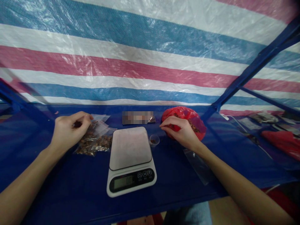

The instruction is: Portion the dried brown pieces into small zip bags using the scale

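Left hand point(72, 129): thumb and fingertips together beside filled zip bags point(99, 140), bags at about 4 o'clock; cannot tell if it pinches one. Digital scale point(131, 148) between hands, long axis roughly 12 to 6 o'clock. Small clear cup point(154, 141) just beside scale, about 7 o'clock from right fingertips; right hand point(180, 129) nearer. Right thumb and fingers pressed together before red plastic bag point(195, 123), partly hiding it; pinched contents unclear. Flat zip bag point(197, 165) partly under forearm.

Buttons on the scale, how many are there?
3 round ones, in a row on the black front panel, right of the display: the left, the middle one marked M and the right. None looks hidden.
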A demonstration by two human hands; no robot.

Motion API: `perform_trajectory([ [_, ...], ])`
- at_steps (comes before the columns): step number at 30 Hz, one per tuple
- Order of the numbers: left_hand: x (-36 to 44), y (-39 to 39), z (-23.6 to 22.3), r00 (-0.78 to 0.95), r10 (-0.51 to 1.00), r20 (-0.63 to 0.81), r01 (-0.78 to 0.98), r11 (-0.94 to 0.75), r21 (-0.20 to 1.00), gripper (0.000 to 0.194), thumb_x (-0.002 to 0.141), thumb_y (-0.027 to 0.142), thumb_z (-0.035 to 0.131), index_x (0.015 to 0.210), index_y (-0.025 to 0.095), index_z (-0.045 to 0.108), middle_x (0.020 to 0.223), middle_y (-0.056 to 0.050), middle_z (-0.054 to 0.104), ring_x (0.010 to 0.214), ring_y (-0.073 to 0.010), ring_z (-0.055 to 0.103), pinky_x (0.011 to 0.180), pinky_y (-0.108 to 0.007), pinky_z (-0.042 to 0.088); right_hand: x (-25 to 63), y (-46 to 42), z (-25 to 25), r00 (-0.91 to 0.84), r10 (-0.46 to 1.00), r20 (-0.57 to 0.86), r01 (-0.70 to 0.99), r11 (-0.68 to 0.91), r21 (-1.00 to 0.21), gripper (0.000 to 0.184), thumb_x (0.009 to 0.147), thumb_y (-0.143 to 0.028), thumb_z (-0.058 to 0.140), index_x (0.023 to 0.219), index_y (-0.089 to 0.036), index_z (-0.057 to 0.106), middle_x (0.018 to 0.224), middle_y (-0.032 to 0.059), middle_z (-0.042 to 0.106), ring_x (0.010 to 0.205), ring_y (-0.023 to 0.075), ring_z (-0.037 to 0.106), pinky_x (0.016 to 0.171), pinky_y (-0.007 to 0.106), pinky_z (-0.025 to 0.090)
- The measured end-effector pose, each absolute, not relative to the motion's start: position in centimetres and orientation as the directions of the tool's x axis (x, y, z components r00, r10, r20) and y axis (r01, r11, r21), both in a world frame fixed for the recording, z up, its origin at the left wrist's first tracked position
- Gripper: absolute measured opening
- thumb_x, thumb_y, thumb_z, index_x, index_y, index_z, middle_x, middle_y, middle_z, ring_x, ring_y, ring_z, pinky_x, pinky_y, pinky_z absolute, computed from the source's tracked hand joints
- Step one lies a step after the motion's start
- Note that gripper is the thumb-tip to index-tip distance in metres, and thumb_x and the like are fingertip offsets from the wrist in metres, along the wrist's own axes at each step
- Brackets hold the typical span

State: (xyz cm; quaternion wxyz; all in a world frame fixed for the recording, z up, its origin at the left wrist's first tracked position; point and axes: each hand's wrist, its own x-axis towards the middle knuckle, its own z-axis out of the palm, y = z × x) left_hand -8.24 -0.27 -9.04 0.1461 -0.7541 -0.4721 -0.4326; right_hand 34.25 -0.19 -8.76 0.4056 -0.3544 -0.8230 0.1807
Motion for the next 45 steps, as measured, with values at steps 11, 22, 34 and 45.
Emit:
perform_trajectory([
  [11,-8.9,0.0,-9.4,0.165,0.602,0.782,0.858,-0.479,0.188,0.033,0.100,0.033,0.056,0.080,0.017,0.076,0.059,0.005,0.070,0.048,-0.0076,0.061,0.054,-0.018,0.044,36.1,0.3,-6.9,-0.317,0.766,0.560,0.490,0.637,-0.594,0.009,0.097,-0.024,0.073,0.094,-0.022,0.081,0.097,0.0043,0.084,0.090,0.0214,0.077,0.087,0.034,0.060],
  [22,-8.5,-0.3,-9.1,0.139,0.637,0.759,0.866,-0.450,0.219,0.034,0.098,0.037,0.055,0.076,0.020,0.075,0.059,0.006,0.070,0.040,-0.0065,0.054,0.046,-0.019,0.040,42.8,4.7,-9.8,-0.402,0.878,0.262,0.883,0.447,-0.142,0.036,0.099,-0.012,0.054,0.126,-0.017,0.077,0.129,0.0161,0.077,0.115,0.0318,0.075,0.104,0.045,0.057],
  [34,-8.2,-0.4,-8.9,0.132,0.661,0.739,0.857,-0.451,0.251,0.034,0.097,0.036,0.056,0.075,0.019,0.076,0.058,0.004,0.070,0.044,-0.0084,0.059,0.051,-0.019,0.045,42.9,7.0,-12.0,-0.414,0.799,0.436,0.808,0.543,-0.230,0.026,0.096,-0.014,0.058,0.114,-0.020,0.075,0.114,0.0118,0.073,0.106,0.0277,0.070,0.100,0.045,0.059],
  [45,-7.9,-0.4,-8.8,0.157,0.636,0.755,0.832,-0.498,0.246,0.031,0.097,0.031,0.057,0.076,0.016,0.075,0.055,0.005,0.067,0.044,-0.0076,0.061,0.050,-0.017,0.043,42.3,8.0,-12.0,-0.529,0.754,0.389,0.733,0.637,-0.239,0.029,0.101,-0.012,0.047,0.105,-0.017,0.075,0.110,0.0136,0.071,0.100,0.0267,0.069,0.095,0.042,0.058],
])
